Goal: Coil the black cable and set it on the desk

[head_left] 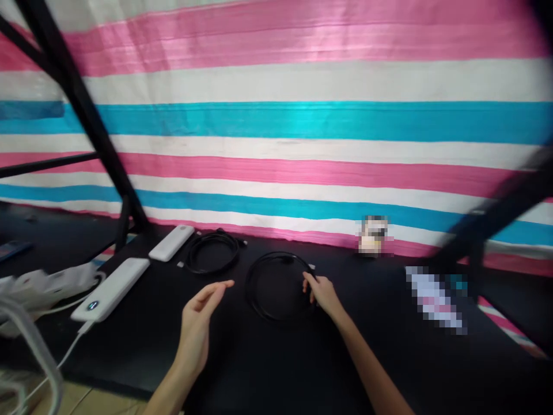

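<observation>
A black cable coil (252, 300) lies on the black tabletop in front of me, forming a wide loop. My right hand (320, 293) is closed around the right side of this loop, near a small light connector. To the left of the coil, my left hand (204, 308) hovers over the tabletop with thumb and fingers pressed together, and nothing can be made out between them. A second black cable coil (212, 252) with light plugs rests behind my left hand.
Two white power banks (113, 289) (171, 242) and a white power strip (56, 285) sit at the left. Black frame bars (93, 121) rise at both sides before a striped sheet (276, 121). Blurred-out items (434, 302) lie at the right of the tabletop (268, 369).
</observation>
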The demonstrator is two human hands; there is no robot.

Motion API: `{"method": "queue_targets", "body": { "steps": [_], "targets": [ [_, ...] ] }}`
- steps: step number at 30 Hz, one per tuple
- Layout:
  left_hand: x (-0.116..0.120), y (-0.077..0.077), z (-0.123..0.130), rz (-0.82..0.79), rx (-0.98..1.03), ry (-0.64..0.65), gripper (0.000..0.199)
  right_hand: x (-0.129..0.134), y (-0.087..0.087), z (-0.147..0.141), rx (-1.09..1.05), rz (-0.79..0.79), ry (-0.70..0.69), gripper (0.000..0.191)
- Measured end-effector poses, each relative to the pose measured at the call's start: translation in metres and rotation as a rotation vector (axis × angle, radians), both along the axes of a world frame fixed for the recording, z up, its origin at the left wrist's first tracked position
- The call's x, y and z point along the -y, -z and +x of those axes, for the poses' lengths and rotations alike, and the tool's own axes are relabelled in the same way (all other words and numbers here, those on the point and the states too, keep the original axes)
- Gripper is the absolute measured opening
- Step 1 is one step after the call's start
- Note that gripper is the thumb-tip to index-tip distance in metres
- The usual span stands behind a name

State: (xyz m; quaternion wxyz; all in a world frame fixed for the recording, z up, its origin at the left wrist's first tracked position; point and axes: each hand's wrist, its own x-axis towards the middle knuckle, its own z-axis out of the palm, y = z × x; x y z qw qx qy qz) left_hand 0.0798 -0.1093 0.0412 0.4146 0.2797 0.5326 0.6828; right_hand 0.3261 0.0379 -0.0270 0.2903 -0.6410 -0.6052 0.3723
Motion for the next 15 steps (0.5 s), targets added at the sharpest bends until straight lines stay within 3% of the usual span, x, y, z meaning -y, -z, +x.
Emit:
{"method": "queue_targets", "body": {
  "steps": [4, 6, 9, 12, 15],
  "targets": [
    [-0.016, -0.005, 0.003, 0.050, -0.036, 0.025, 0.037, 0.004, -0.014, 0.011, 0.290, 0.109, 0.099, 0.044],
    [-0.030, -0.011, 0.006, 0.102, -0.084, 0.053, 0.033, -0.001, -0.014, 0.023, 0.315, 0.163, 0.170, 0.043],
    [-0.057, -0.017, 0.007, 0.173, -0.142, 0.042, 0.032, -0.015, -0.004, 0.043, 0.080, 0.224, 0.297, 0.032],
    [-0.084, -0.016, 0.003, 0.170, -0.181, -0.010, 0.039, -0.035, 0.007, 0.058, -0.213, 0.276, 0.417, 0.053],
    [-0.097, -0.006, -0.002, 0.099, -0.202, -0.070, 0.050, -0.055, 0.011, 0.066, -0.332, 0.335, 0.486, 0.069]
  ]
}}
